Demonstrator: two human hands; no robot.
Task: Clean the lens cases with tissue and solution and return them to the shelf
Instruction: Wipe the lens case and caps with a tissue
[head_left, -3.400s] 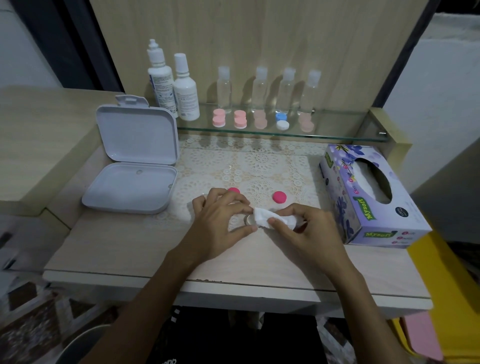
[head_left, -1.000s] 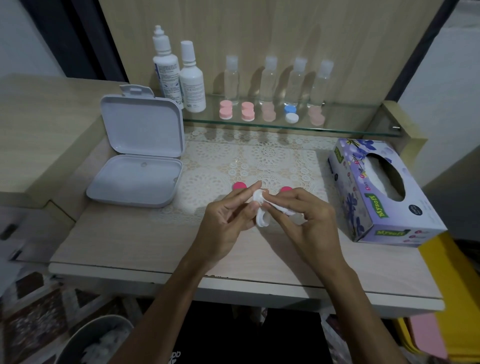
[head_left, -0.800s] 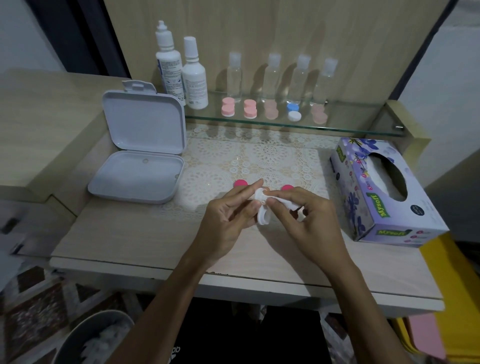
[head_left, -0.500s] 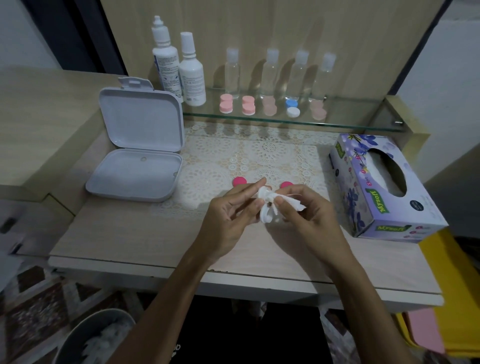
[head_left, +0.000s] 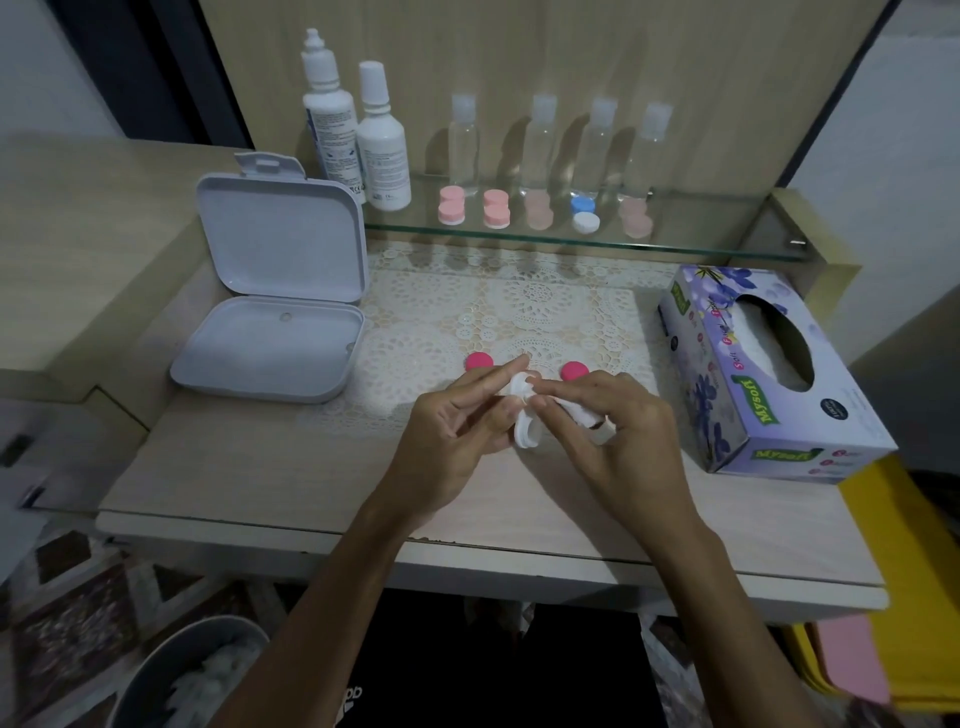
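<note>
My left hand (head_left: 457, 431) pinches a white lens case (head_left: 524, 426) upright above the table, its two cups stacked one over the other. My right hand (head_left: 613, 431) holds a wad of white tissue (head_left: 584, 413) and presses its tip into the upper cup. Two pink caps (head_left: 479, 361) (head_left: 574, 370) lie on the lace mat just beyond my fingers. On the glass shelf (head_left: 701, 244) stand several more lens cases (head_left: 451, 205), pink and one blue-and-white (head_left: 584, 213), with two white solution bottles (head_left: 382, 140) at its left end.
An open white plastic box (head_left: 270, 343) lies at the left. A purple tissue box (head_left: 763, 364) sits at the right. Several small clear bottles (head_left: 540, 140) line the back of the shelf. A bin with used tissue (head_left: 192, 675) stands on the floor, lower left.
The lens case has been turned from flat to upright in my left hand. My right hand has kept working the tissue into a cup. The view shifted slightly.
</note>
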